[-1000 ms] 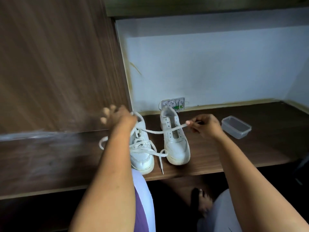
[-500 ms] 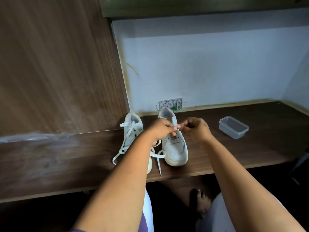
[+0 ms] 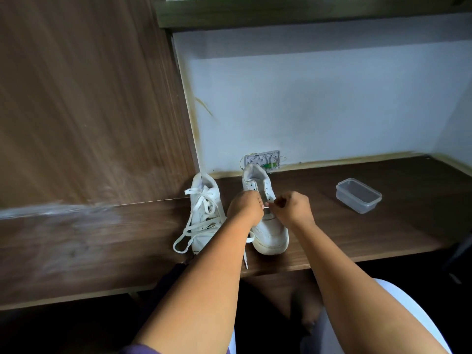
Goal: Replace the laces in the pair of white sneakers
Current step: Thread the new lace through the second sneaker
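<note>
Wood panel (image 3: 84, 98) fills the 9 to 11 o'clock side, standing upright behind the brown tabletop (image 3: 89, 246). Left sneaker (image 3: 204, 213) sits near the centre, heel at 12 o'clock against the panel corner, toe toward 6. Its lace (image 3: 190, 226) is loose and tangled over the tongue, one loop trailing off at 7 o'clock onto the tabletop, another end (image 3: 246, 259) hanging past the front edge at 6 o'clock.

Left hand (image 3: 246, 208) comes in from 6 o'clock, its forearm crossing over the left sneaker's toe and hiding it. Fingers curled, pinching something small and white at their tips; looks like a lace tip, too small to be sure.

Right sneaker (image 3: 268, 226) stands just beside the left one at its 3 o'clock, same heading, upper eyelets bare. Both hands meet over its mid-tongue and block the lower eyelets from view.

Right hand (image 3: 291, 208) curled too, fingertips touching the same white bit, knuckles up. The two hands are almost touching.

Wall socket plate (image 3: 261, 160) is on the white wall (image 3: 319, 103) right behind the right sneaker's heel, with some wire showing. Clear plastic tub (image 3: 358, 195) is at 3 o'clock of the sneakers, well apart, lidless, alone on the tabletop. Shelf (image 3: 306, 11) runs along 12 o'clock overhead. Below the tabletop edge at 6 o'clock are the person's knees in pale cloth, and a dark floor.
</note>
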Tool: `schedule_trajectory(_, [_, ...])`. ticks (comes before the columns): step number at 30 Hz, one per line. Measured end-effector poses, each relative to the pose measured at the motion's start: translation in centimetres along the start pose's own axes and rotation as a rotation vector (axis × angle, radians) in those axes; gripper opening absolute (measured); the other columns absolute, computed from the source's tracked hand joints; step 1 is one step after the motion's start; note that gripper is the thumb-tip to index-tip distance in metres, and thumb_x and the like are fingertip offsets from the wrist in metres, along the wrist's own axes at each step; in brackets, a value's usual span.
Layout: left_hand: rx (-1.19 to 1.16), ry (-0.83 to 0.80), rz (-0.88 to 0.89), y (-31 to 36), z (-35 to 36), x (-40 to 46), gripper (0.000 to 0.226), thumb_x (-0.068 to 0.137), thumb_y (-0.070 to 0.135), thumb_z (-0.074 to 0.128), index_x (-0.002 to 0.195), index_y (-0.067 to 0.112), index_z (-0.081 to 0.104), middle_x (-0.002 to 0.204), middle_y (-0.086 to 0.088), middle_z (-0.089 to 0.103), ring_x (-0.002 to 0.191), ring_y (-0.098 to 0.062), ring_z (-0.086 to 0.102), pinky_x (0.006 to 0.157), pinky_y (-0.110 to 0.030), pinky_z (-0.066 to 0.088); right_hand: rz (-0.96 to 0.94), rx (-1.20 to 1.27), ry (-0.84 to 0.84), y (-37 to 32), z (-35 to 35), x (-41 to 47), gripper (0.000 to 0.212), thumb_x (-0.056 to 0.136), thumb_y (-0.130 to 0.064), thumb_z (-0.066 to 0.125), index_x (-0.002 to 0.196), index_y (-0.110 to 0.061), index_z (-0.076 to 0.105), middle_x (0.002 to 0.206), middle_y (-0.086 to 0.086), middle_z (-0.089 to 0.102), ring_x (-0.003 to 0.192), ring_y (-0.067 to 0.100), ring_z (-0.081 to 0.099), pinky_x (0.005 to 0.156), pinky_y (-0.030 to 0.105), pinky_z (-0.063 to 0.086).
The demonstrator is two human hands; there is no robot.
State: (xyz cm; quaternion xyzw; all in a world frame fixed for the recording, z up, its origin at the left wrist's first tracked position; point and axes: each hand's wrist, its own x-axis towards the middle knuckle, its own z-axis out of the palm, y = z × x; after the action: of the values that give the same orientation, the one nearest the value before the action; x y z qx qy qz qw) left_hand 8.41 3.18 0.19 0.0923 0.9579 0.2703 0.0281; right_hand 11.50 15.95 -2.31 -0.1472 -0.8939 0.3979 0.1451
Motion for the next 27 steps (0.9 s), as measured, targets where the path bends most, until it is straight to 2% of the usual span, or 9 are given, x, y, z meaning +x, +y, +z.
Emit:
schedule_trajectory(3, [0.003,0.008,0.006,-0.1,0.0,0.2,0.026,0.087,0.011,0.059,0.065,0.025,0.056,0.1,0.001,0.065,0.09,-0.022,0.063,0.076,-0.03,0.053,0.022,-0.035,-0.02,-0.3,-0.1,0.3,0.026,0.075,-0.031,0.077,0.069,-0.009,0.066,0.068,0.001,0.062,0.066,0.016,0.061,0.056,0.027,0.05])
schedule_trajectory(6, [0.004,0.015,0.037,-0.2,0.0,0.4,0.022,0.088,0.011,0.057,0.07,0.024,0.06,0.099,0.003,0.064,0.088,-0.019,0.061,0.069,-0.025,0.045,0.017,-0.08,-0.028,-0.5,-0.2,0.6,0.027,0.075,-0.029,0.074,0.064,-0.007,0.063,0.06,-0.001,0.058,0.06,0.016,0.057,0.05,0.023,0.042])
schedule_trajectory(9, [-0.025,-0.015,0.026,-0.4,0.1,0.8,0.026,0.088,0.011,0.057,0.065,0.023,0.058,0.097,0.003,0.068,0.09,-0.018,0.065,0.075,-0.027,0.051,0.038,-0.091,-0.08,-0.7,-0.4,1.0,0.027,0.077,-0.019,0.064,0.052,-0.009,0.058,0.05,-0.001,0.053,0.052,0.016,0.053,0.045,0.022,0.038])
schedule_trajectory(12, [-0.031,-0.064,0.033,-0.4,0.1,1.0,0.02,0.09,0.013,0.056,0.074,0.021,0.064,0.098,0.001,0.071,0.093,-0.019,0.066,0.082,-0.027,0.052,0.075,0.0,-0.133,0.0,-0.5,2.0,0.024,0.079,-0.014,0.062,0.056,-0.007,0.068,0.056,0.006,0.067,0.064,0.022,0.068,0.063,0.034,0.059])
schedule_trajectory(14, [0.033,-0.046,0.062,-0.1,0.1,0.9,0.015,0.09,0.014,0.055,0.088,0.02,0.069,0.1,-0.001,0.07,0.095,-0.02,0.065,0.081,-0.026,0.051,0.115,0.1,-0.166,0.6,-0.5,2.5,0.019,0.081,-0.015,0.067,0.066,-0.005,0.072,0.064,0.009,0.071,0.068,0.022,0.072,0.072,0.041,0.06])
schedule_trajectory(16, [0.05,-0.042,0.062,0.1,0.6,0.9,0.015,0.089,0.014,0.058,0.08,0.022,0.067,0.1,0.0,0.068,0.093,-0.021,0.065,0.08,-0.026,0.052,0.13,0.124,-0.178,1.0,-0.5,2.7,0.016,0.082,-0.015,0.069,0.072,-0.003,0.073,0.067,0.011,0.072,0.069,0.022,0.072,0.073,0.042,0.06])
schedule_trajectory(18, [0.037,-0.053,0.032,0.2,1.2,1.2,0.02,0.088,0.013,0.059,0.072,0.025,0.062,0.095,0.003,0.066,0.088,-0.019,0.064,0.073,-0.023,0.051,0.126,0.133,-0.167,1.0,-0.5,2.6,0.015,0.082,-0.013,0.068,0.074,-0.001,0.073,0.068,0.012,0.072,0.069,0.023,0.072,0.072,0.042,0.061])
schedule_trajectory(22, [-0.01,-0.123,0.055,0.0,1.1,1.9,0.017,0.093,0.006,0.053,0.086,0.019,0.062,0.075,0.011,0.055,0.066,-0.005,0.053,0.046,-0.008,0.034,0.155,0.175,-0.165,0.9,-0.7,2.4,0.014,0.084,-0.008,0.066,0.078,0.002,0.073,0.072,0.015,0.072,0.069,0.024,0.072,0.07,0.04,0.061])
schedule_trajectory(27, [0.08,-0.052,0.035,0.1,1.7,1.6,0.009,0.09,0.015,0.057,0.093,0.018,0.065,0.11,0.001,0.055,0.093,-0.023,0.06,0.07,-0.025,0.043,0.185,0.248,-0.162,0.8,-0.7,2.2,0.013,0.085,-0.007,0.067,0.082,0.004,0.072,0.077,0.018,0.071,0.061,0.018,0.068,0.066,0.032,0.061])
